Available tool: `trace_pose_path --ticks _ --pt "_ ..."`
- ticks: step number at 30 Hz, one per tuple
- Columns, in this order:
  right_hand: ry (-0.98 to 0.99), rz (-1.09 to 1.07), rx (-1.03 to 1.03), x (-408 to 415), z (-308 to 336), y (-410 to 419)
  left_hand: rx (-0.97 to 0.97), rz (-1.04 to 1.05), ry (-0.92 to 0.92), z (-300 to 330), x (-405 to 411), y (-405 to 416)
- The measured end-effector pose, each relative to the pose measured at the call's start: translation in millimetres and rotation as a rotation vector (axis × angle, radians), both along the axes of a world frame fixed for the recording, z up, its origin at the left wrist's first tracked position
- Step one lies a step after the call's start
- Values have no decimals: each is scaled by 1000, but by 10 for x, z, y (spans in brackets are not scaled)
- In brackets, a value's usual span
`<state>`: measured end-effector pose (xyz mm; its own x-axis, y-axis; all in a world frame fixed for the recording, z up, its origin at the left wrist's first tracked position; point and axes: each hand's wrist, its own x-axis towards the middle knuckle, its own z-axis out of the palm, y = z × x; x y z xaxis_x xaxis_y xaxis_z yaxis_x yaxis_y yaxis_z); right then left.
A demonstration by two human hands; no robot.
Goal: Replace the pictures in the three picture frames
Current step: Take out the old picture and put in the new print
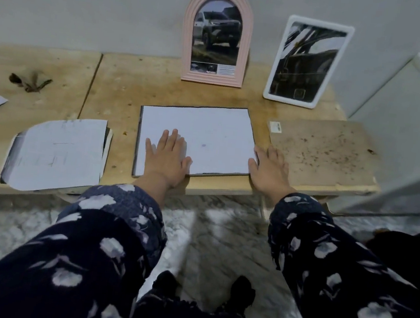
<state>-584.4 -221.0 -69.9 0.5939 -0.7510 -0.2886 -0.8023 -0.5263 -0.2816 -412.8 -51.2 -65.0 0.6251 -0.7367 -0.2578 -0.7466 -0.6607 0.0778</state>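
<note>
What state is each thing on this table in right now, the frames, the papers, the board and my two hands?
Pink arched frame: upright against the wall, truck picture inside.
White rectangular frame: leaning on the wall, dark picture inside.
Flat frame: lying face down, white sheet on it.
Brown backing board: flat, off the frame.
Cut paper: lying blank side up.
Left hand: flat on the sheet.
Right hand: flat at the frame's right edge.

Surface (123, 81): bare wood, looking matt, stained and scuffed, pale tan. Pink frame (217, 35): showing ridged, smooth plastic-like moulding, low sheen. White frame (308, 62): looking like smooth plastic, its picture face glaring glossy. Sheet (206, 135) under the left hand (168, 158): appearing as matt white paper, dark at the edge. Cut papers (58, 152): matt white, faintly pencil-marked. Board (322, 153): looking like rough brown fibreboard, speckled and dull. Sleeves (106, 228): soft printed cloth. Floor (215, 238): showing polished marble veining.
</note>
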Motion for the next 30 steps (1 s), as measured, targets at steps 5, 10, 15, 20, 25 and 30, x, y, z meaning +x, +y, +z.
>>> trace_pose_path --ticks 5,10,15,20,25,30 --pt "12 -41 -1 -436 96 -450 -43 -39 6 61 -467 -562" --pt "0 -143 -35 -1056 158 -1082 -122 -90 30 79 -1042 -1269" --pt "5 -246 -32 -1568 129 -1641 -90 -95 50 81 -1494 -1878" --pt "-63 -390 67 -1720 71 -1920 61 36 51 9 -1746 -2126" --pt "-196 -602 207 -1733 13 -2099 90 87 75 -83 -1817 -2214" --pt "-454 -819 290 -1698 -33 -2204 16 135 88 -102 -1794 -2234"
